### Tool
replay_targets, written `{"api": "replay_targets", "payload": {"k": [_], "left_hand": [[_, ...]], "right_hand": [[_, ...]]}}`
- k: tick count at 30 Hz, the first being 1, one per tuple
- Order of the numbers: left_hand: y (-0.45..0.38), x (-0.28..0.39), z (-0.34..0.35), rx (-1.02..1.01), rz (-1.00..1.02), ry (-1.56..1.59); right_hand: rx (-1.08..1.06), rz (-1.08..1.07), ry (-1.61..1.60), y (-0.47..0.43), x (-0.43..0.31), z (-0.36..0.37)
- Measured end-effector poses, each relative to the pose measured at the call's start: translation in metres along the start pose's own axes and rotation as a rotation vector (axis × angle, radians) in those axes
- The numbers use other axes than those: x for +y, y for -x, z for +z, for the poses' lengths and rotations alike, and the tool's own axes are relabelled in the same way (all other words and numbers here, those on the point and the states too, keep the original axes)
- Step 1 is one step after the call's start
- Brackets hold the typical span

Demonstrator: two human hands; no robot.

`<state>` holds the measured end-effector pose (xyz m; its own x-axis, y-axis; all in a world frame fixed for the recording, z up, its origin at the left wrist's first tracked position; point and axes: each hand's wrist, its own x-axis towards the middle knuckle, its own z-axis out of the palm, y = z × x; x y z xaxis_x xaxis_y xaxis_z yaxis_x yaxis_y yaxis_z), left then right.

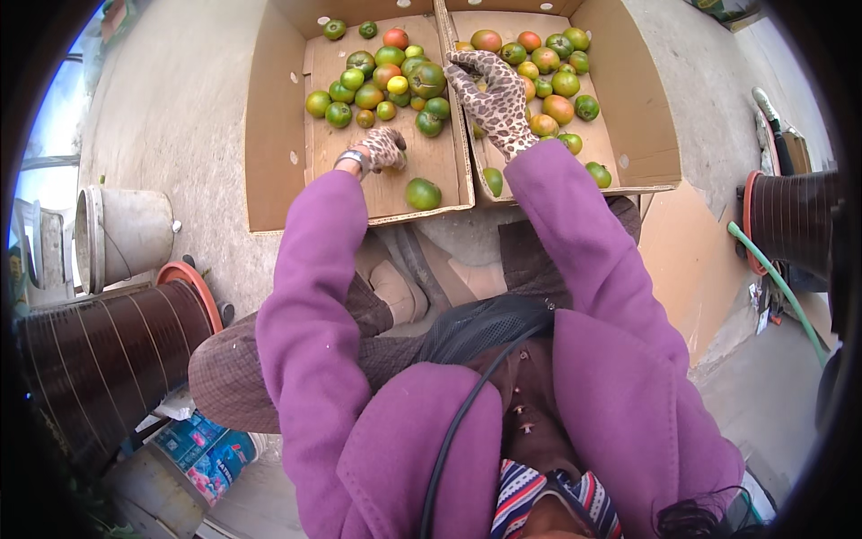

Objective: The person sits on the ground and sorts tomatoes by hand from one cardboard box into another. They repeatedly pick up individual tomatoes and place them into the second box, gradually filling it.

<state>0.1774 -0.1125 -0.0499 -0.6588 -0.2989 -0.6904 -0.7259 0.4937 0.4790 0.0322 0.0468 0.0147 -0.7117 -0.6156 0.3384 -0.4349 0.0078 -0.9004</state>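
Two open cardboard boxes stand side by side, the left box (276, 135) and the right box (636, 114). Both hold green, reddish and yellowish tomatoes. My left hand (387, 149), in a leopard-print glove, is low in the left box with its fingers curled; what lies under them is mostly hidden. A large green tomato (423, 194) lies to its right, apart from the main cluster. My right hand (491, 94), gloved alike, reaches over the right box, its fingertips at the shared walls. It partly covers several tomatoes, and its grip is not clear.
A dirty white bucket (135, 232) lies at left, near a brown ribbed pot (121, 350) with an orange rim. Another such pot (791, 219) and a green hose (774, 283) are at right. Flat cardboard (680, 263) lies below the right box. My crossed legs are close to the boxes.
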Motion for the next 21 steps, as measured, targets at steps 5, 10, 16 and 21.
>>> {"api": "replay_targets", "payload": {"k": [5, 10, 16, 21], "left_hand": [[0.02, 0.017, -0.032, 0.125, 0.292, 0.765], [0.014, 0.008, -0.032, -0.132, 0.713, 1.212], [0.014, 0.013, -0.029, -0.186, 0.701, 1.189], [0.014, 0.01, -0.036, -0.458, 0.744, 1.466]], "right_hand": [[-0.241, -0.251, 0.286, 0.001, -0.009, -0.005], [-0.426, -0.463, 0.384, 0.001, -0.021, 0.006], [-0.523, -0.458, 0.428, 0.0, -0.013, 0.004], [-0.467, -0.351, 0.449, 0.0, -0.034, -0.001]]}}
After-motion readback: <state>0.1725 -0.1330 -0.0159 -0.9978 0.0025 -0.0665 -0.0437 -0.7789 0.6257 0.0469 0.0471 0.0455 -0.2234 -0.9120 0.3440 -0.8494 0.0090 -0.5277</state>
